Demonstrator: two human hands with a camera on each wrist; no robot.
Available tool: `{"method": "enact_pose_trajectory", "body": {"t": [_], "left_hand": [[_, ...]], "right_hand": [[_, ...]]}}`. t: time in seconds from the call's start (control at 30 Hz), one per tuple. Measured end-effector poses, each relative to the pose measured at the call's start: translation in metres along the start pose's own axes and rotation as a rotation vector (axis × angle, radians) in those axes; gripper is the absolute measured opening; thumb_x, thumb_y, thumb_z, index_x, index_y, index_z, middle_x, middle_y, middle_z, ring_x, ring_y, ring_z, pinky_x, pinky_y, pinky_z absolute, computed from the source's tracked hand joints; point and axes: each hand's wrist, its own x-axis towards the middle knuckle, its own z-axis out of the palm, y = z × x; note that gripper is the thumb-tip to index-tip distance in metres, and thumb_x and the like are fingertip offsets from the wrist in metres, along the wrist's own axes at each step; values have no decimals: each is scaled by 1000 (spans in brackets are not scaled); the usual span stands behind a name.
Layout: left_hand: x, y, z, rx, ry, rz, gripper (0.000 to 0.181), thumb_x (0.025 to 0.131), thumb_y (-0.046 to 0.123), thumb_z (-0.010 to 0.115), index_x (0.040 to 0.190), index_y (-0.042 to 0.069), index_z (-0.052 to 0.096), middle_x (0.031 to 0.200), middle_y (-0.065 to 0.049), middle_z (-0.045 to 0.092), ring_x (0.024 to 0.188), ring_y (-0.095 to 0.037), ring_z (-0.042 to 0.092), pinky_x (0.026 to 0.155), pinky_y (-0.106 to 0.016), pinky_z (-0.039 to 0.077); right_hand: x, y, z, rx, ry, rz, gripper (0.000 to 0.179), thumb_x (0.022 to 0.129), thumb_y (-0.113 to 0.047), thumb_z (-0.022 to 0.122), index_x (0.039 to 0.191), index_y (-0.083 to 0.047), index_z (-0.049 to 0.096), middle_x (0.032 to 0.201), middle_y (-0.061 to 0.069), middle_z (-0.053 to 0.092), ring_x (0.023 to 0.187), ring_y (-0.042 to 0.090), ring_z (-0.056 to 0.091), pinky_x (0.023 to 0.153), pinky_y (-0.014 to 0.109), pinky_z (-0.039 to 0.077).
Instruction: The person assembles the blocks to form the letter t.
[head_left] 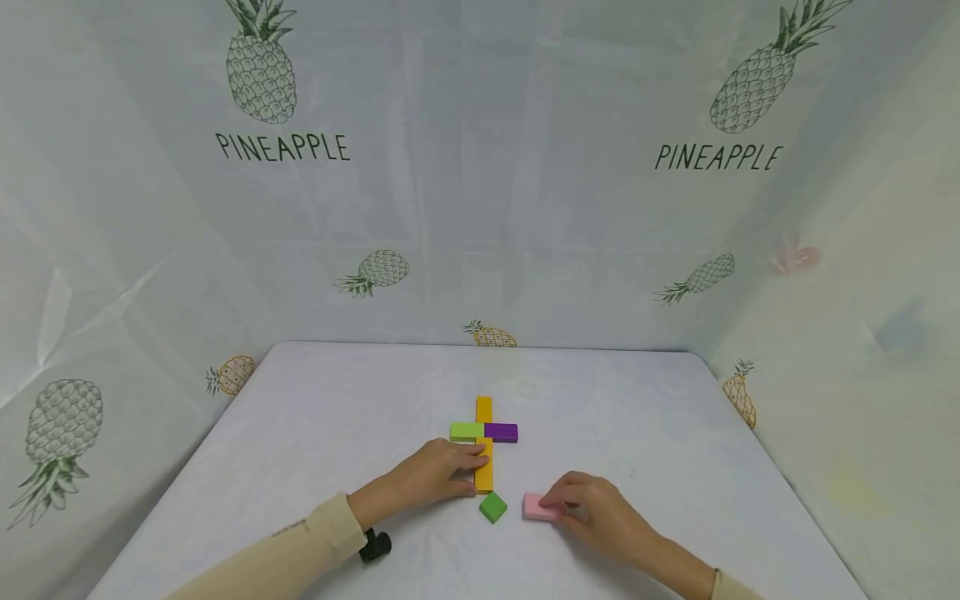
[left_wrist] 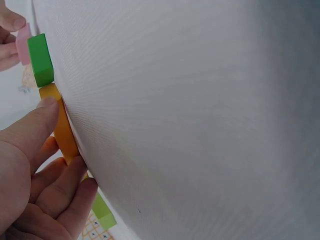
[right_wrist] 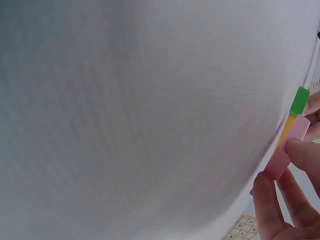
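Observation:
On the white table, my left hand [head_left: 442, 473] holds the near yellow block [head_left: 484, 467], thumb at its near end and fingers farther along it. Beyond it, a lime green block [head_left: 467, 431] and a purple block [head_left: 501, 432] lie end to end crosswise, with another yellow block [head_left: 484, 408] behind them. A green block [head_left: 492, 507], turned like a diamond, sits at the held block's near end. To its right, my right hand [head_left: 596, 510] pinches a pink block [right_wrist: 287, 148] between thumb and fingers; the hand covers its right end in the head view.
A black object [head_left: 375, 547] lies beside my left wrist, partly behind the sleeve. Pale cloth printed with pineapples [head_left: 495, 336] hangs around the back and sides of the table [head_left: 360, 383].

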Motion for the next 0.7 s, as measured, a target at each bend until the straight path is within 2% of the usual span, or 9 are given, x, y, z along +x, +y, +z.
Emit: {"method": "enact_pose_trajectory", "body": {"t": [0.4, 0.7], "left_hand": [[0, 1, -1, -4, 1, -2, 55, 96, 31, 80, 145, 11, 65, 154, -3, 59, 139, -21, 59, 112, -40, 52], [1, 1, 1, 1, -1, -11, 56, 95, 30, 81, 146, 13, 65, 154, -2, 59, 140, -20, 59, 112, -40, 52]], "right_hand": [[5, -4, 3, 17, -79, 83, 27, 92, -5, 83, 111, -25, 83, 105, -17, 72, 96, 3, 65, 89, 28, 62], [6, -8, 6, 12, -76, 49, 25, 90, -5, 84, 109, -21, 83, 104, -14, 73, 96, 3, 66, 88, 29, 62]]}}
